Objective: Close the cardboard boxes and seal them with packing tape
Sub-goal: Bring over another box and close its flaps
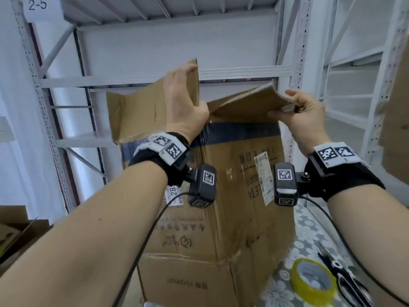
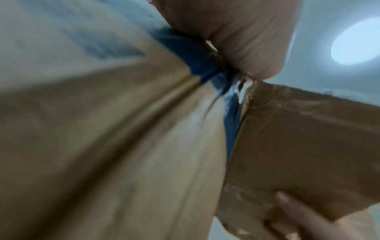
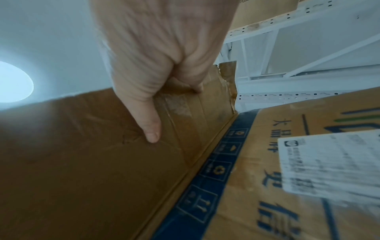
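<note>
Blur smears most of your left wrist view, so the box wall there is only a tan wash with a dark blue band, and your arms cover part of the print on the box [image 1: 223, 196] in the head view. The box's inside is hidden from every camera. Its bottom edge runs out of the head view, and so does part of the scissors [image 1: 345, 282] lying to the right of the box, just beside the yellow tape roll [image 1: 314, 282] on the flowered counter [image 1: 309, 238].

The box stands upright in front of you, against the white shelf rack [image 1: 177, 49], with its top open. Your left hand [image 1: 186, 103] grips the left flap [image 1: 137, 116], which stands nearly upright; the thumb lies on the near face and the fingers wrap over the flap's right edge, out of sight behind it. Your right hand [image 1: 303, 111] pinches the right flap [image 1: 250, 103] near its outer corner, thumb [image 3: 150, 128] pressed flat on the underside and fingers curled over the top. That flap tilts up and leans in over the opening.
</note>
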A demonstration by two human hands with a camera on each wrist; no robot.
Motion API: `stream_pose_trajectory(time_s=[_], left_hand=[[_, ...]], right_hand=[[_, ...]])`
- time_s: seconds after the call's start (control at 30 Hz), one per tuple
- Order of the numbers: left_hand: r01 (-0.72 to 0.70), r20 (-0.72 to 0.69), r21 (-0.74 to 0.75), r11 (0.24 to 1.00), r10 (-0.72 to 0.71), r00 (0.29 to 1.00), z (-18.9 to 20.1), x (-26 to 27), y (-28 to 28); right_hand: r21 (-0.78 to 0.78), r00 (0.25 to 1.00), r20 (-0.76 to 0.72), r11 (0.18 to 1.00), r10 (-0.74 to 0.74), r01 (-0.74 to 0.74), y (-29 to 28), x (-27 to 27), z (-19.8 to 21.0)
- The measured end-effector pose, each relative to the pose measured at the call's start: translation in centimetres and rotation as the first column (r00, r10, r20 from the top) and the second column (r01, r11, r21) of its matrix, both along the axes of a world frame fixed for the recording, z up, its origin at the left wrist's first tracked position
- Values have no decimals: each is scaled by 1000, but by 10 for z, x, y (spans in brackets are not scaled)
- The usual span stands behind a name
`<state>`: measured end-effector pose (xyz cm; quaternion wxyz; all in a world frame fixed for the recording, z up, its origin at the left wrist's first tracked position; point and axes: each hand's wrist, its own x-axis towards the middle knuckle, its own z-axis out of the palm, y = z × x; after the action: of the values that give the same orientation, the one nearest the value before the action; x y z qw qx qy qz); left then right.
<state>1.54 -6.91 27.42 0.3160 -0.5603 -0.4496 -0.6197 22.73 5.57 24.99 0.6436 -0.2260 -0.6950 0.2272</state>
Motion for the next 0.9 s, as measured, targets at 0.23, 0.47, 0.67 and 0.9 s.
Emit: stream_pose_trajectory(time_s=[0.23, 0.47, 0.67, 0.9], left_hand=[[-5, -30, -89, 996, 2, 1000, -35, -4, -8], [-364, 32, -557, 746, 457, 889, -51, 29, -22], [-328, -104, -682, 654, 356, 928, -52, 44, -30], [-103, -56, -753, 650, 93, 994, -43, 47, -43]], right_hand=[[65, 994, 64, 994, -87, 83, -16, -6, 3], [15, 967, -138, 976, -213, 217, -11, 4, -4], [-25, 980, -91, 985, -175, 173, -6, 19, -4], [-19, 983, -16, 983, -184, 183, -32, 13, 16]])
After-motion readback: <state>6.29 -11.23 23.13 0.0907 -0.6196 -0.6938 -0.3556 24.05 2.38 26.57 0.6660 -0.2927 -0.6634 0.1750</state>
